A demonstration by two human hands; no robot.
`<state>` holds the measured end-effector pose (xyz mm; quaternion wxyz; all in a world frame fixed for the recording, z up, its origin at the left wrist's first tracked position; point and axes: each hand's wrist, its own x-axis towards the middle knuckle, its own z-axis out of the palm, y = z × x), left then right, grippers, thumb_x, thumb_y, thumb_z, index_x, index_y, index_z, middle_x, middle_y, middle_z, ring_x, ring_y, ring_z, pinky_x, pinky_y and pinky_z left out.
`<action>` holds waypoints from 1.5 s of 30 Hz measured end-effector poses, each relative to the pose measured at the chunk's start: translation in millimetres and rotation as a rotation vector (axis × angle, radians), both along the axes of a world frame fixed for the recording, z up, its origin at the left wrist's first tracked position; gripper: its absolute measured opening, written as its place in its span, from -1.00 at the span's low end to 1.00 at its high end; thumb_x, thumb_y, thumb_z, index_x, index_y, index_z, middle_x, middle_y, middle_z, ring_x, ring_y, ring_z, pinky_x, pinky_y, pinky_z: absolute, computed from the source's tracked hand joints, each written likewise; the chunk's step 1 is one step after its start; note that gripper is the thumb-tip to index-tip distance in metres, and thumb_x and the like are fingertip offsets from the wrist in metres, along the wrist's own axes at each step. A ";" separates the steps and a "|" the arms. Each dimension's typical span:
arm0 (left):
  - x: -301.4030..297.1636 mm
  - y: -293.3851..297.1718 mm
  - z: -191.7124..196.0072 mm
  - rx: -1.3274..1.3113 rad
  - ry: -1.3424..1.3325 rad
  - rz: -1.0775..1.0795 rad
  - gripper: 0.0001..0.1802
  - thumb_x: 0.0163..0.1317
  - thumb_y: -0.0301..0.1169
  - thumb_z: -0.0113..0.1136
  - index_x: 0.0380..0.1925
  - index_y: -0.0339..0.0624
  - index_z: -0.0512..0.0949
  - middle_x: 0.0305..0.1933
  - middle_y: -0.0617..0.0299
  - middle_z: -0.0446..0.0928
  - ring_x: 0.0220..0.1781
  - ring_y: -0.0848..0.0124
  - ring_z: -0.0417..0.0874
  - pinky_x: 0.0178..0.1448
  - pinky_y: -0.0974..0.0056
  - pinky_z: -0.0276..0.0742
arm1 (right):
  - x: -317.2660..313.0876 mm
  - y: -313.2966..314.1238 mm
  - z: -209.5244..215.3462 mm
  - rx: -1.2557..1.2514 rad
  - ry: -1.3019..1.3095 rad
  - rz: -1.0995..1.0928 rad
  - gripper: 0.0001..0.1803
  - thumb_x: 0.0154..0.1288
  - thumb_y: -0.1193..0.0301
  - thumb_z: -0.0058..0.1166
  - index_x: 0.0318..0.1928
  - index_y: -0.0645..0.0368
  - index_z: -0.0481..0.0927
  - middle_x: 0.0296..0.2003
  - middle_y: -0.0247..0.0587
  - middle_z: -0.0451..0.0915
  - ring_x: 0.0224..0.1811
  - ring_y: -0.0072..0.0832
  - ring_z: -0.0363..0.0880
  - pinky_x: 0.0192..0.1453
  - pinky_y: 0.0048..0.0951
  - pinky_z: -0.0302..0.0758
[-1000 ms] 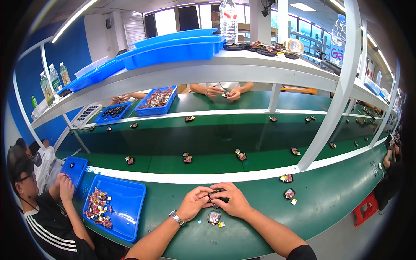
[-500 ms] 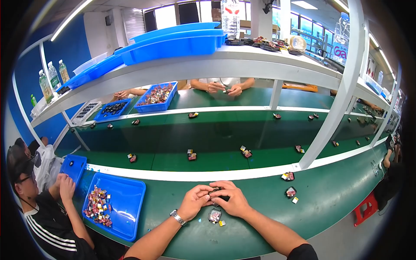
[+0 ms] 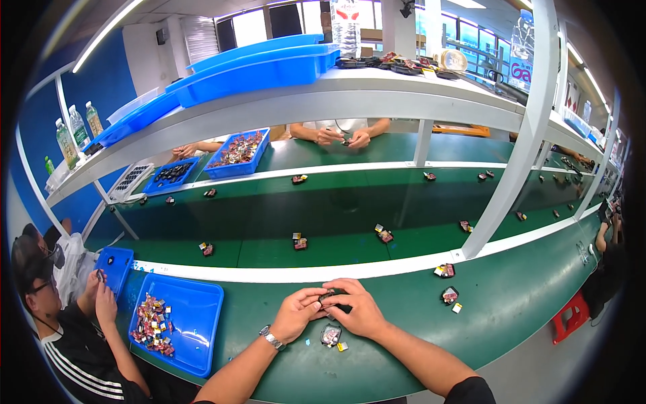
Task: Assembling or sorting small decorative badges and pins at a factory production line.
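Both my hands meet over the green bench near the middle. My left hand (image 3: 299,316), with a metal-banded watch on its wrist, is closed on one side of a small dark-edged part (image 3: 328,295). My right hand (image 3: 359,311) closes on it from the other side, its fingers arched over the top. Most of that part is hidden by the fingers, so its exact kind cannot be made out. Just below my hands lies a small black-rimmed electronic assembly (image 3: 330,335) with a yellow-and-white tab (image 3: 342,347), touched by neither hand.
To my left stands a blue tray (image 3: 214,323) of small red and yellow parts, beside a seated co-worker (image 3: 81,337). Two similar assemblies (image 3: 449,295) lie right of my hands. Beyond a white rail (image 3: 303,273), more sit on a green belt (image 3: 269,252). A white post (image 3: 501,161) rises at right.
The view has shifted slightly. My hands stay together around the part, with only a small change in the fingers. The co-worker at left now shows a dark piece held up.
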<state>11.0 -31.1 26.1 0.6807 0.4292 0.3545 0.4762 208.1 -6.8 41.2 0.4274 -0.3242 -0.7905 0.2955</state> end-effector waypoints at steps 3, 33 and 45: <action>-2.3 0.7 0.1 -0.028 -0.035 -0.029 -0.64 0.44 -0.52 0.05 0.20 -0.33 0.39 0.21 0.03 0.51 0.21 0.28 0.59 0.29 0.14 0.58 | 1.6 2.7 -2.6 0.020 0.000 -0.010 -0.78 0.10 0.50 0.30 -0.20 0.06 0.76 0.11 -0.26 0.59 0.24 -0.24 0.45 0.25 -0.26 0.48; 0.0 0.5 1.2 -0.028 -0.040 0.027 -0.67 0.46 -0.56 -0.05 0.20 -0.32 0.40 0.14 0.12 0.56 0.14 0.40 0.61 0.21 0.26 0.61 | -0.3 -1.6 19.4 0.405 -0.095 -0.049 -0.74 -0.01 0.54 0.30 -0.22 0.16 0.64 -0.20 -0.24 0.56 -0.14 -0.29 0.57 -0.10 -0.36 0.58; 2.4 1.0 4.1 -0.039 -0.044 0.039 -0.67 0.47 -0.58 -0.08 0.19 -0.35 0.39 0.13 0.08 0.56 0.14 0.36 0.62 0.23 0.23 0.62 | -8.7 -4.3 10.2 0.496 -0.166 -0.189 -0.77 0.00 0.56 0.32 -0.26 0.17 0.65 -0.25 -0.27 0.56 -0.21 -0.32 0.56 -0.17 -0.38 0.57</action>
